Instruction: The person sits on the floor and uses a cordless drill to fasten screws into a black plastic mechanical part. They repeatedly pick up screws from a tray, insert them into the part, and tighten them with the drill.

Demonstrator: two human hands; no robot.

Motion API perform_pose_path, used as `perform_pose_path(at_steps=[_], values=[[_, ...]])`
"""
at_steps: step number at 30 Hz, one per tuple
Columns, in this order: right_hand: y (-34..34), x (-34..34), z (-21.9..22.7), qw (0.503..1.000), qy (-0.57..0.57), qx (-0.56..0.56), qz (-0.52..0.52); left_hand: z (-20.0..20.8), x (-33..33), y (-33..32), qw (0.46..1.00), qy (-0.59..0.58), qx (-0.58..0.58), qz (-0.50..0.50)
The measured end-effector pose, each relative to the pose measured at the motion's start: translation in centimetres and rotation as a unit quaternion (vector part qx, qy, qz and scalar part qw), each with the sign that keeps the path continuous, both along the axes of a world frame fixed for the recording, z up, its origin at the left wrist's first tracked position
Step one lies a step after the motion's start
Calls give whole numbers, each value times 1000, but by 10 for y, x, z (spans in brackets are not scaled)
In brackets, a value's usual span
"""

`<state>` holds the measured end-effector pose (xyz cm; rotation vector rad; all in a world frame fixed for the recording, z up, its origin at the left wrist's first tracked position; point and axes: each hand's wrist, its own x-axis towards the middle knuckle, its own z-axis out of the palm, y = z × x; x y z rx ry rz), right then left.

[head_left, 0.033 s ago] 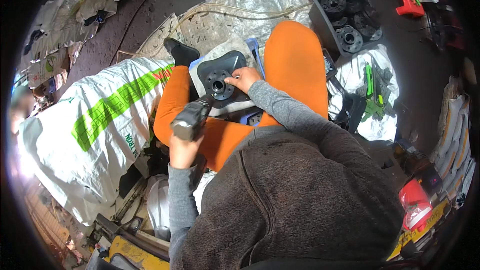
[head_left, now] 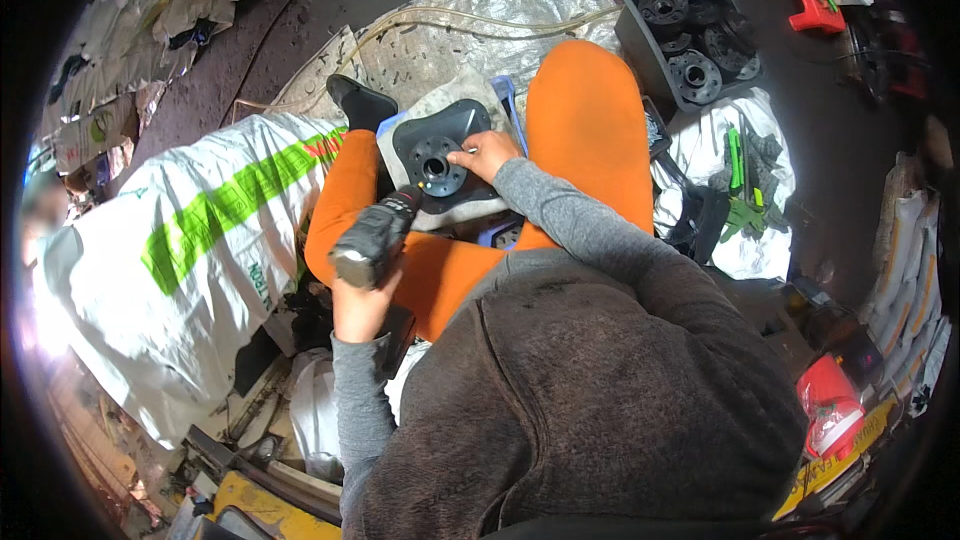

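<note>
Head view: the left hand (head_left: 362, 306) clasps a power drill (head_left: 370, 242) while the right hand (head_left: 488, 155) touches a black disc (head_left: 436, 168) — any pinch unclear — seemingly mid-fastening, calling for steady alignment.

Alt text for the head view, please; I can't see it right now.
A left hand grips a dark power drill pointed at a round black flange on a dark plate, with the right hand at the flange's edge. Orange-trousered legs flank the work; a grey bin of round parts sits upper right.
</note>
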<state>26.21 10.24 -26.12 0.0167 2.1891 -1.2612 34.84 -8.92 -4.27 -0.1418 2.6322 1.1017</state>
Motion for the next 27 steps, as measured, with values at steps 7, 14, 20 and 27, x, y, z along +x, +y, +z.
perform_pose_path(at_steps=[7,14,20,27], values=[[33,7,37,798,-400,-384,-235,33,41,1,995,-46,58,67],[37,34,65,701,-442,-537,-159,23,55,8,992,-9,118,39],[31,33,77,658,-437,-576,-210,26,59,2,996,36,79,1],[19,36,89,642,-453,-565,-252,25,68,-2,993,6,111,50]])
